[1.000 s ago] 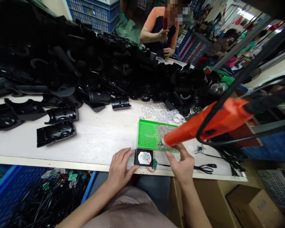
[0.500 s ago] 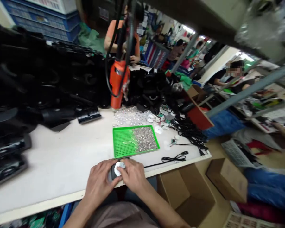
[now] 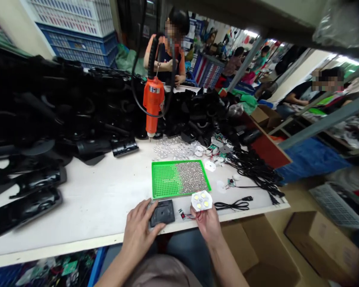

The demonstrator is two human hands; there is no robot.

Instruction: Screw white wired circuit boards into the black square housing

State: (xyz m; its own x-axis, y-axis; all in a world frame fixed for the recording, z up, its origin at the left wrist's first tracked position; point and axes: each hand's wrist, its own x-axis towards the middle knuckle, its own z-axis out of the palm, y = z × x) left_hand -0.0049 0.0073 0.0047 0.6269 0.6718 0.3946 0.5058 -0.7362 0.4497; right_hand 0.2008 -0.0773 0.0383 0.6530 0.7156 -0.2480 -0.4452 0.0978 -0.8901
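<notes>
My left hand (image 3: 140, 223) grips the left side of a black rectangular plastic block (image 3: 163, 213) lying flat near the table's front edge, fingers and thumb at its edges. In my right hand (image 3: 208, 223), pinched at its lower rim, is a white LED plate (image 3: 201, 201) with cut corners and several yellow LEDs facing up. Thin red wires run from it to a small circuit board (image 3: 182, 214) between my hands. Just beyond, a green tray (image 3: 162, 194) holds many small metal screws (image 3: 192, 176), mostly in its right half. My right fingertips are partly hidden behind the plate.
An orange electric screwdriver (image 3: 153, 103) hangs point-down beyond the tray. Black plastic housings (image 3: 86, 107) are piled at the back and left. Clear lenses (image 3: 173, 147), black cables (image 3: 254, 169) and a coiled cord (image 3: 235, 204) lie rightward. A cardboard box (image 3: 251, 247) stands below the edge.
My hands have moved apart. The right hand has lifted the white plate off to the right, its LEDs now showing; the left stays at the black block. The view has shifted.
</notes>
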